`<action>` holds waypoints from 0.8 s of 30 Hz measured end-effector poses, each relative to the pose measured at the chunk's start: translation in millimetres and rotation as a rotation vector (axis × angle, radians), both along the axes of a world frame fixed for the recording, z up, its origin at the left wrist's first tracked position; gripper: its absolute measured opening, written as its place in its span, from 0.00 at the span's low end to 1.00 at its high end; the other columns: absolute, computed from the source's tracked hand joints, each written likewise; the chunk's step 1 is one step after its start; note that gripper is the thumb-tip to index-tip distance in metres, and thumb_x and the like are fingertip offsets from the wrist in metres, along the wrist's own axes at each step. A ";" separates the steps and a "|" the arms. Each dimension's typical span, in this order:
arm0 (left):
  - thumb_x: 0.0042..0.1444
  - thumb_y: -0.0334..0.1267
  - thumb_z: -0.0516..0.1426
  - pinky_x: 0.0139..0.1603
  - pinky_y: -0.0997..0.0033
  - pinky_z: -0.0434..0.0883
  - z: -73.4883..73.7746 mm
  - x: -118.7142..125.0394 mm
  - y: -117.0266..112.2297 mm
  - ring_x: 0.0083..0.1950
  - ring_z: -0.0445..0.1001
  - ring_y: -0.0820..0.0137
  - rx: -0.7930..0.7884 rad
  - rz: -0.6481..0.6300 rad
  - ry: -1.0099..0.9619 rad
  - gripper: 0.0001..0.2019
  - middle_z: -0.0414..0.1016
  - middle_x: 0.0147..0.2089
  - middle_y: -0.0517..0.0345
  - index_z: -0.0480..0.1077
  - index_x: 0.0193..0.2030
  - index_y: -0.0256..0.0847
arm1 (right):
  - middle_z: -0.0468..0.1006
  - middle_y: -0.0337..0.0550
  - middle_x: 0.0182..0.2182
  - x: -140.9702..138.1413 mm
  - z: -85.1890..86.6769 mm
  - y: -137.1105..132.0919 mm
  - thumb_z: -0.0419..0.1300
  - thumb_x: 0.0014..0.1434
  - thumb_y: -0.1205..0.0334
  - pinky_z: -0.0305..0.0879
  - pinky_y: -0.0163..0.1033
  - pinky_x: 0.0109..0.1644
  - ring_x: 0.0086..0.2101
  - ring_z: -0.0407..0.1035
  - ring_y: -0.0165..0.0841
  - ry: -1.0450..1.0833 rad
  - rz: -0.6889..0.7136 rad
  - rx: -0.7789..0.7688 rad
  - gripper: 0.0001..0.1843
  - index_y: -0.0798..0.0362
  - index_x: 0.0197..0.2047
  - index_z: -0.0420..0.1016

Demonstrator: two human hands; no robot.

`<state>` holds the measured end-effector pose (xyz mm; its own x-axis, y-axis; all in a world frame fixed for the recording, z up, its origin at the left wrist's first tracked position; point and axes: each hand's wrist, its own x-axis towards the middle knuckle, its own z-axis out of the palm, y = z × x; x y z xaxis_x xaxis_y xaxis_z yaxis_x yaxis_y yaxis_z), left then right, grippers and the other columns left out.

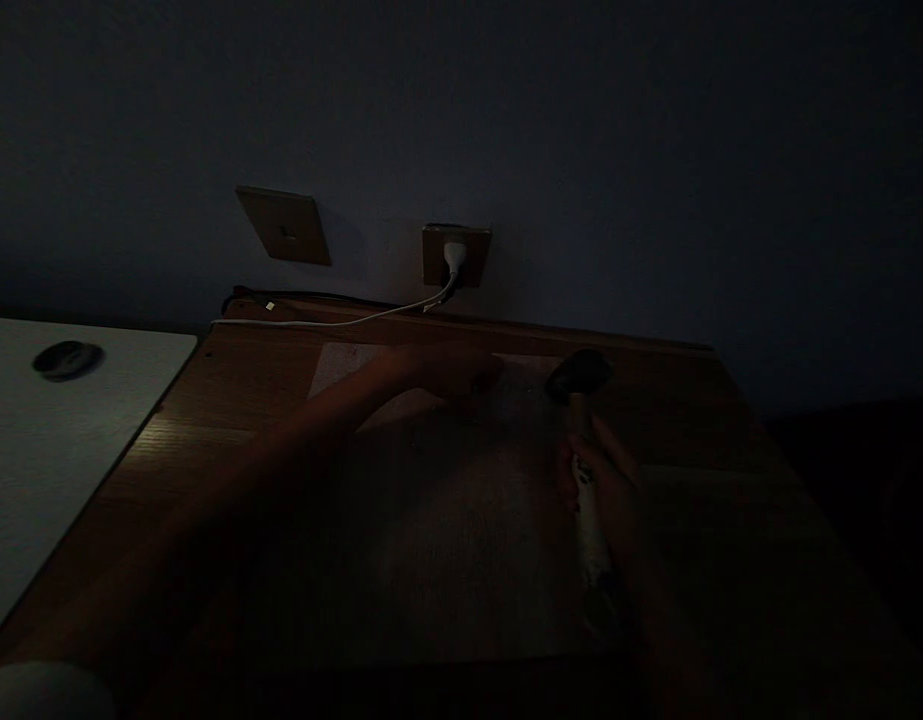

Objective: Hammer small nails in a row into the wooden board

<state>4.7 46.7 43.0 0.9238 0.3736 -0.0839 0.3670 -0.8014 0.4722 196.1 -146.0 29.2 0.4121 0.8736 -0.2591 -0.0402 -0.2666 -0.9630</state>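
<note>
The scene is very dark. My right hand (607, 475) is wrapped round the pale, worn handle of a hammer (590, 525), whose dark head points away from me. My left hand (457, 370) reaches across to the far part of a pale flat sheet or board (446, 540) lying on the wooden tabletop. Its fingers look curled together low over the sheet, left of the hammer head; shadow hides what they hold, if anything. Some tiny specks, too dim to name, lie on the sheet between the two hands.
The wooden table (701, 540) meets a wall with an outlet (431, 260) and a second wall plate (285, 228). A white plug (454, 256) feeds a white cable (333, 323) along the back edge. At left, a white surface (63, 450) bears a dark round object (67, 360).
</note>
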 end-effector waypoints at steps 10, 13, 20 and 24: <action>0.55 0.39 0.66 0.34 0.66 0.62 1.9 -2.1 -9.8 0.34 0.74 0.63 0.100 0.123 0.074 0.08 0.82 0.37 0.52 0.79 0.41 0.41 | 0.70 0.27 0.18 -1.5 3.0 0.7 0.70 0.52 0.46 0.53 0.33 0.16 0.14 0.58 0.27 0.011 -0.014 -0.016 0.33 0.49 0.58 0.72; 0.55 0.32 0.64 0.32 0.67 0.60 2.2 2.2 -10.6 0.31 0.72 0.66 0.090 0.083 0.060 0.02 0.81 0.34 0.54 0.78 0.36 0.41 | 0.69 0.27 0.18 -0.1 0.0 0.7 0.70 0.53 0.45 0.53 0.33 0.16 0.14 0.58 0.26 0.007 -0.009 -0.022 0.31 0.50 0.57 0.74; 0.53 0.26 0.61 0.34 0.72 0.62 3.5 0.8 -1.7 0.33 0.73 0.71 0.037 0.030 -0.078 0.05 0.80 0.35 0.58 0.76 0.36 0.38 | 0.69 0.27 0.16 1.9 -5.2 1.4 0.71 0.51 0.44 0.52 0.32 0.15 0.13 0.58 0.27 0.003 -0.034 -0.002 0.31 0.50 0.55 0.75; 0.53 0.25 0.62 0.37 0.74 0.66 -4.9 -1.8 7.7 0.37 0.77 0.71 -0.044 0.042 -0.161 0.09 0.82 0.39 0.58 0.78 0.40 0.38 | 0.69 0.27 0.16 0.9 -2.5 0.7 0.71 0.50 0.44 0.53 0.32 0.15 0.13 0.58 0.27 0.001 -0.032 -0.018 0.29 0.50 0.51 0.74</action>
